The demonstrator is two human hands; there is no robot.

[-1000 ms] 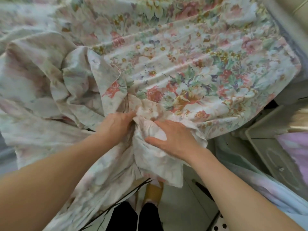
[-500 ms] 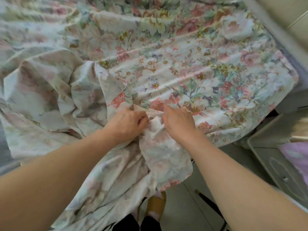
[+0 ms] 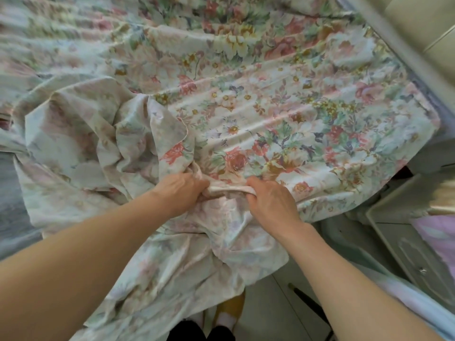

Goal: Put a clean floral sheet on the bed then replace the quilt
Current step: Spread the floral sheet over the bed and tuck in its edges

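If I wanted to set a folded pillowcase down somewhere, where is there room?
The flat stretch of floral sheet beyond the right hand is open. Left of the left hand it is bunched in folds. Bare floor shows below the hanging edge.

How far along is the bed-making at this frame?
Done: the floral sheet is on the bed, its right part lying print-up and fairly flat. In hand: the left hand and right hand both grip a bunched hem at the near edge. Left: the left side is crumpled with the pale underside showing and fabric hangs toward the floor, so spreading remains. No quilt is on the sheet yet.
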